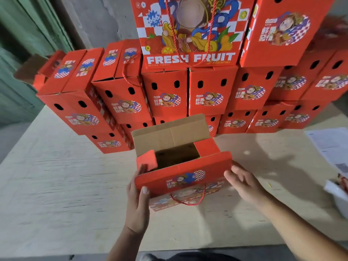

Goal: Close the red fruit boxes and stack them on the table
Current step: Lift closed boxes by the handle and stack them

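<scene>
Head view: left hand (138, 202) grips open box (180, 166); right hand (244, 182) touches it.

"FRESH FRUIT" in white capitals, with a smaller gold script word that looks like "Delicious", runs along the front of the topmost box (190, 31); a blue starburst there reads "666". Other lettering is too blurred to read.

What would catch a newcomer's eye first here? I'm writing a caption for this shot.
The wall of stacked red boxes at the table's far side, topped by one reading FRESH FRUIT. Then, nearer, the open box, its brown flap up, held between the left hand and right hand.
</scene>
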